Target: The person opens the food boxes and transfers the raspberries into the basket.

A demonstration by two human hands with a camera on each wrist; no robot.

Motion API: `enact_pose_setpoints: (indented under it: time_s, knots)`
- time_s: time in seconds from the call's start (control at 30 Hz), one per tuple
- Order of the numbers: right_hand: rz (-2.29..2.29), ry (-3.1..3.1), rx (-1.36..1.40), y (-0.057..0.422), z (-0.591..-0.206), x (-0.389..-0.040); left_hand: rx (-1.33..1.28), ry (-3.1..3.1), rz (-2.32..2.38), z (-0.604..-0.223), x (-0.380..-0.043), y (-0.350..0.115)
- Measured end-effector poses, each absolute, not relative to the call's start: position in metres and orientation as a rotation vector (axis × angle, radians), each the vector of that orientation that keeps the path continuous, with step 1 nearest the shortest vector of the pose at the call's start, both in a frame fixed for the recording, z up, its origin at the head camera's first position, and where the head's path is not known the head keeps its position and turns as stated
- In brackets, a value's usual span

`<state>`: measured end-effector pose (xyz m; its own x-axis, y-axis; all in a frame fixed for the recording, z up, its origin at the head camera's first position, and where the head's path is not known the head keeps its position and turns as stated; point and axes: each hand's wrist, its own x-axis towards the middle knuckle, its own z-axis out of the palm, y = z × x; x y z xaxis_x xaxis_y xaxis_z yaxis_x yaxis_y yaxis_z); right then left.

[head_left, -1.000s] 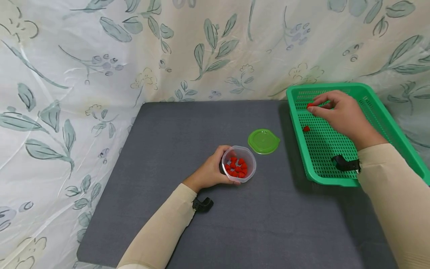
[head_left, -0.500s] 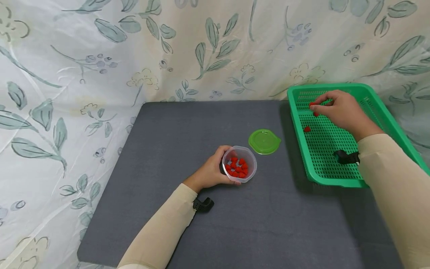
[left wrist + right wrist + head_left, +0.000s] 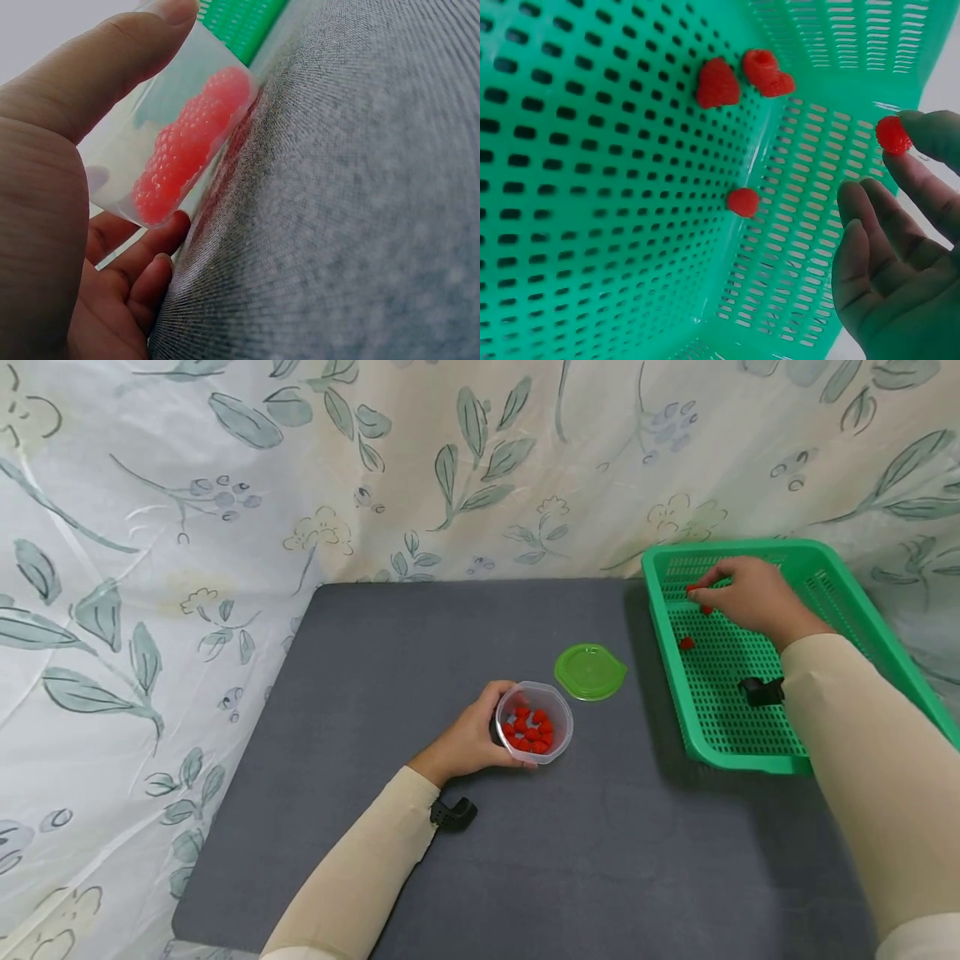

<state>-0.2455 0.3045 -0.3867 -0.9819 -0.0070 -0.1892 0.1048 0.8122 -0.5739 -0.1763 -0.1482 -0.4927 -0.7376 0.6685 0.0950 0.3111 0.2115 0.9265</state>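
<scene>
My left hand (image 3: 468,739) grips a clear plastic container (image 3: 546,695), thumb on one side and fingers on the other, its mouth tipped toward the head camera. Several red raspberries (image 3: 187,146) lie in the bottom, seen through the wall in the left wrist view. Over the green basket, my right hand (image 3: 757,597) pinches one raspberry (image 3: 892,135) between thumb and index finger, the other fingers loosely bent. Inside the basket (image 3: 577,225) several more raspberries lie, among them a larger one (image 3: 718,82) on the perforated bottom and another (image 3: 742,202) by the side wall.
A green lid (image 3: 590,672) lies flat on the dark grey tabletop (image 3: 390,668), between the container and the basket. The basket's rim (image 3: 667,668) stands up at the right back, close to the flower-printed curtain (image 3: 480,468) behind the table.
The right forearm has swung slightly left and the hand has shifted a little at the basket's far left, uncovering a raspberry below the fingers. The left hand and container keep their place.
</scene>
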Motion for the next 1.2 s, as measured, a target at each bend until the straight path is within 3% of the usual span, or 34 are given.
enact_pose_setpoints:
  time_s: [0.7,1.2]
  knots:
    - [-0.868,2.813,0.082,0.315,-0.395,-0.248,0.951,2.168,1.517,-0.486,-0.179,-0.149]
    - [-0.934,2.809,0.139,0.315,-0.375,-0.239,0.936,2.152,1.528,-0.487,-0.179,-0.150]
